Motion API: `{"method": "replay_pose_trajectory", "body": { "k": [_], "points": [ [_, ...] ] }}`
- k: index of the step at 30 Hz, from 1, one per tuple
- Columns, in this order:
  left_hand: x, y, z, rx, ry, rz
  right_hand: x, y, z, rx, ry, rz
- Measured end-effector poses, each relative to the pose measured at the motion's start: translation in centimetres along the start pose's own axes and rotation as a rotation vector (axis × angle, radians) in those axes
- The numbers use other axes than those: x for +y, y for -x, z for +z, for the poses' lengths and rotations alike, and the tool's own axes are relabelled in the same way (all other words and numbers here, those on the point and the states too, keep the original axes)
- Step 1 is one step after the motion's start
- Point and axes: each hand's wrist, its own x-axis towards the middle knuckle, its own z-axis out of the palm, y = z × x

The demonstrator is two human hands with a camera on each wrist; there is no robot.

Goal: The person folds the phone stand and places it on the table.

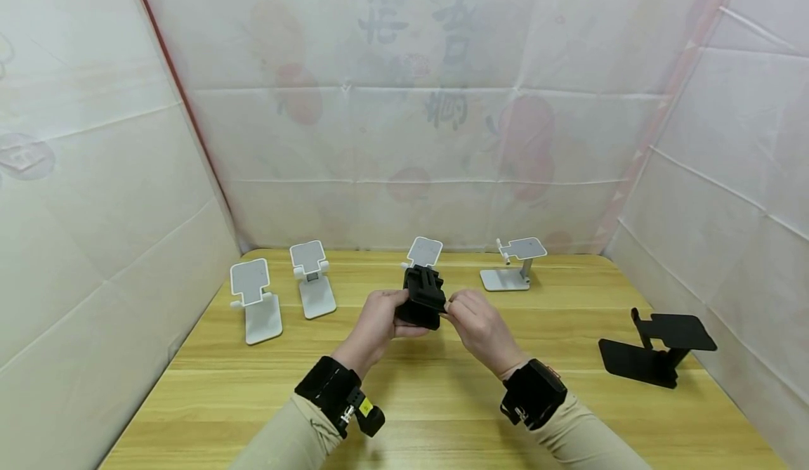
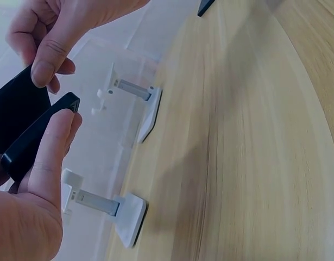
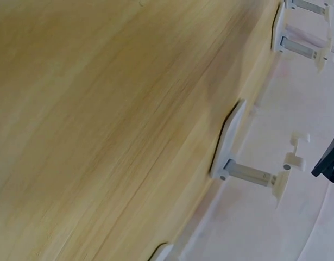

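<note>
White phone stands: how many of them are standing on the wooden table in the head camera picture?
4. Far-left stand near the left wall; second stand just right of it; third stand directly behind the hands, partly hidden by the black stand they hold; fourth stand toward the back right. None other visible.

You face a white sheet backdrop (image 1: pixel 404 105) where faint grey Chinese characters show through the cloth, too pale and blurred for you to read. A small yellow tag (image 1: pixel 365 406) sits on your left wrist strap (image 1: pixel 331 386), its marking too small to make out. No other lettering shows on anything around you.
</note>
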Motion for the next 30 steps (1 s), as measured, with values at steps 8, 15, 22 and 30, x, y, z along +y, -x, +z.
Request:
{"method": "replay_pose_trajectory", "body": {
  "k": [8,15,22,30],
  "points": [
    [0.25,0.16,0.15,-0.004,0.027,-0.005,-0.13,0.11,-0.06,-0.015,0.024,-0.004],
    [0.23,0.32,0.17,-0.055,0.029,0.018,-0.22,0.3,-0.06,-0.006,0.015,-0.013],
    [0.18,0.27,0.19,-0.045,0.033,0.012,-0.3,0.51,-0.02,0.002,-0.053,0.022],
    [0.18,0.11,0.23,-0.054,0.028,0.002,-0.81,0.7,-0.07,0.047,-0.262,0.311]
  ]
}}
